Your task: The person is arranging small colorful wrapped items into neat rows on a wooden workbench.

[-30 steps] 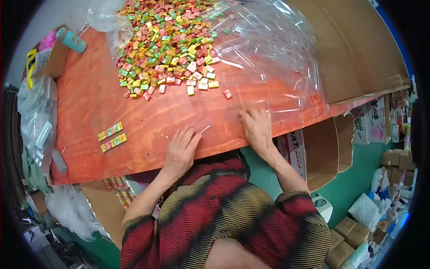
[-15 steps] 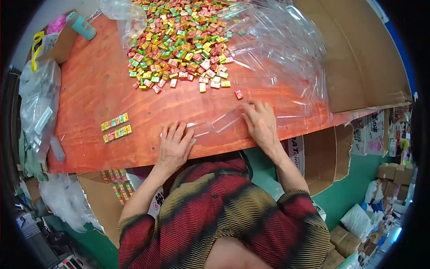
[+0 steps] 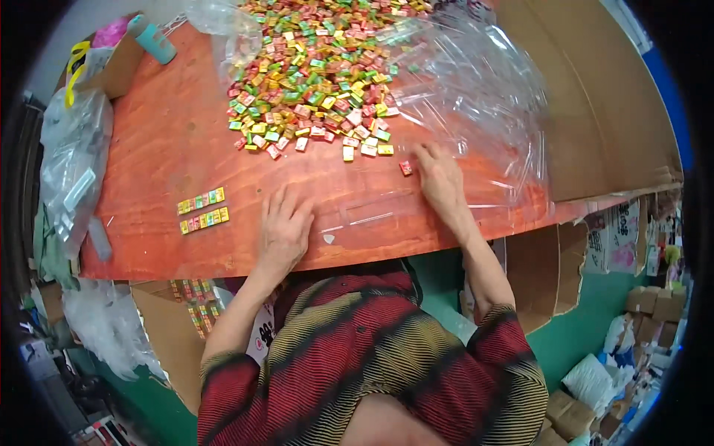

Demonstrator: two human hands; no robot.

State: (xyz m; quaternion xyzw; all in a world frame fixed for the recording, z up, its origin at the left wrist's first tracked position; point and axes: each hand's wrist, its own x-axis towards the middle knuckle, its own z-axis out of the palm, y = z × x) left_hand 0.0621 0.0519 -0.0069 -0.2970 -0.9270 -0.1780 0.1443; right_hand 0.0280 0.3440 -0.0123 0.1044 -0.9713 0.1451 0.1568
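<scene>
On the orange-red tabletop my left hand lies with its fingers spread, holding nothing. Between my hands rests a clear plastic sleeve or strip, hard to make out against the wood. My right hand is beside a single small red box; its fingers reach forward, a little blurred, and I see nothing in them. Beyond my hands spreads a heap of small red, yellow and green boxes. To the left lie two short rows of such boxes, a farther row and a nearer row.
Clear plastic packaging covers the table's right side, beside a large cardboard box. A plastic bag, an open carton and a teal bottle stand at the left. A white scrap lies near the front edge.
Both hands have moved away from the clear strip. My right hand has gone forward to beside the single red box; my left hand has shifted forward, off the strip. The view has tilted slightly.
</scene>
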